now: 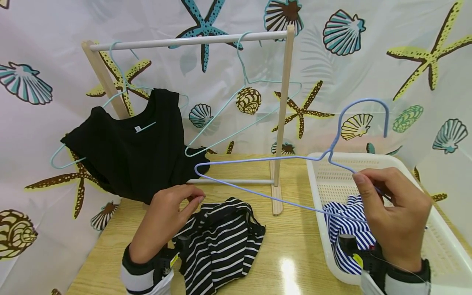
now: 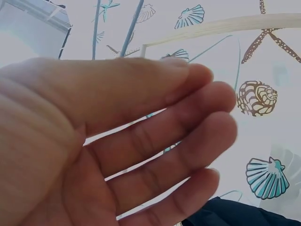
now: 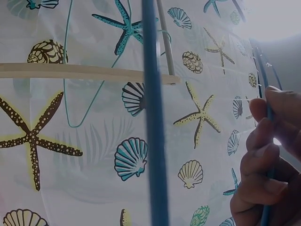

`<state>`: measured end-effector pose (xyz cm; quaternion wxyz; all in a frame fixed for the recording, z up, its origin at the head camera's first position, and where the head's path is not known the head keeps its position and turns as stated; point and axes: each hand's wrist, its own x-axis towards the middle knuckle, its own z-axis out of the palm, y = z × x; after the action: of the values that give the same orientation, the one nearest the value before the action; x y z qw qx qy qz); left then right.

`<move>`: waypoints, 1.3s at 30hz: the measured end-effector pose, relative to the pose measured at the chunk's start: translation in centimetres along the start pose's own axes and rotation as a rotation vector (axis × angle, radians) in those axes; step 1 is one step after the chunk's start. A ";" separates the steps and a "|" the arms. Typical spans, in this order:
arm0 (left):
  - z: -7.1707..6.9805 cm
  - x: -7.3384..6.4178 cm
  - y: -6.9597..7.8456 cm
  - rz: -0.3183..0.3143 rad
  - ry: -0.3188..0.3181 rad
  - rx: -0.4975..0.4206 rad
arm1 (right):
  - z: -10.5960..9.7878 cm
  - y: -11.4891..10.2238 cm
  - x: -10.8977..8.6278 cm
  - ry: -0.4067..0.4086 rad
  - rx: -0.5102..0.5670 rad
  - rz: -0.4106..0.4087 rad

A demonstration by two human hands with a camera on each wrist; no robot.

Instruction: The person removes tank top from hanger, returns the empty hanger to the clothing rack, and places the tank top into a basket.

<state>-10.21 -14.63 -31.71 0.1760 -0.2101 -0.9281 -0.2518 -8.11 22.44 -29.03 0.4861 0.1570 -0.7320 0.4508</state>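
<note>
Hanger (image 1: 328, 152), blue, raised partly over a white plastic basket (image 1: 332, 180) containing a blue-and-white striped garment (image 1: 341, 229); the right hand (image 1: 400, 209) pinches one shoulder between thumb and fingers. The left hand (image 1: 175, 209), empty, fingers loosely bent, hovers near a black-and-white striped garment (image 1: 225, 241). Hung black top (image 1: 136, 147): neck label (image 1: 138, 128) too small to read.

A slim blue clothes hanger (image 1: 329, 152), hook uppermost, is pinched along one sloping arm by the right hand (image 1: 400, 211) and held in the air; a black top with white stripes (image 1: 228, 241) lies rumpled on the counter (image 1: 293, 233) near the left hand (image 1: 171, 209)
</note>
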 end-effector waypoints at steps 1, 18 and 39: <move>0.0 0.0 0.0 0.000 0.000 0.003 | 0.0 0.0 0.0 -0.002 -0.008 -0.001; -1.0 -0.5 -0.2 -0.067 0.188 -0.038 | 0.4 -0.2 -0.2 -0.060 -0.027 -0.019; -1.6 -0.8 0.6 0.128 0.222 -0.177 | 3.3 -1.0 -1.1 -0.261 -0.011 -0.162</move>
<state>-8.87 -15.24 -30.58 0.2739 -0.2543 -0.8619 -0.3426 -8.82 19.02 -29.86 0.4227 0.2702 -0.7761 0.3820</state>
